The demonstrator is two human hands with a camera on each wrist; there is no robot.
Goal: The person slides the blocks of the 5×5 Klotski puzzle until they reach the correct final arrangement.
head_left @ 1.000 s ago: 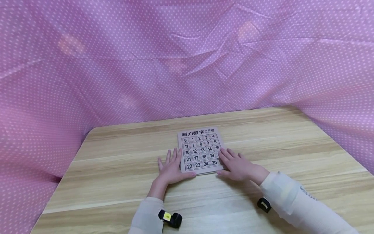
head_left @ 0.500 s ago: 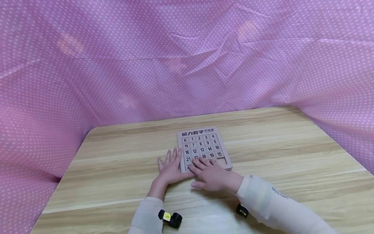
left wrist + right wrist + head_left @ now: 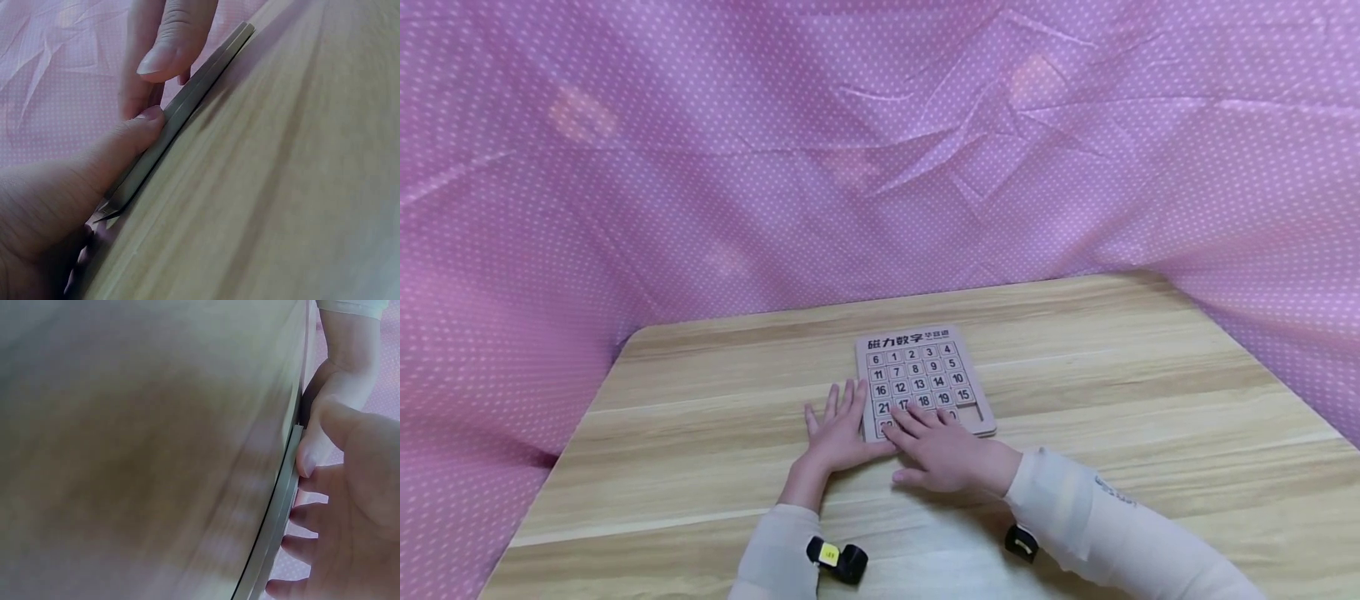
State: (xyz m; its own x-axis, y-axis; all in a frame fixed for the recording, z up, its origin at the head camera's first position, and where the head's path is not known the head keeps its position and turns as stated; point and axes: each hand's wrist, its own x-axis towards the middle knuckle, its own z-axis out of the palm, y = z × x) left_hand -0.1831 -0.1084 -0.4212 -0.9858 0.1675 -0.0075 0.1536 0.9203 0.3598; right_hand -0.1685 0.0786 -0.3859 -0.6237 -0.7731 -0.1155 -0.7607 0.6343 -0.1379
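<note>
A pale sliding number puzzle (image 3: 917, 373) lies flat on the table, its title in black characters along the far edge. Numbered tiles fill its rows, apart from a bare slot (image 3: 970, 415) in the near right corner. My left hand (image 3: 835, 437) steadies the left side with spread fingers, and its thumb (image 3: 140, 128) lies against the near edge. Across the bottom row reaches my right hand (image 3: 943, 454), fingertips on the tiles near tile 22 (image 3: 882, 425) and hiding most of that row. In the right wrist view its fingertips (image 3: 303, 515) meet the board's top side.
The wood-grain table (image 3: 700, 467) extends around the puzzle on every side. Behind and beside it hangs a pink dotted cloth (image 3: 880, 167). A black wrist device (image 3: 838, 560) sits at the left sleeve, another black device (image 3: 1021, 542) at the right.
My right hand has left the puzzle's right edge and moved left over the bottom row, uncovering tile 15 and the corner slot. In the last half second it barely shifts. The left hand stays put.
</note>
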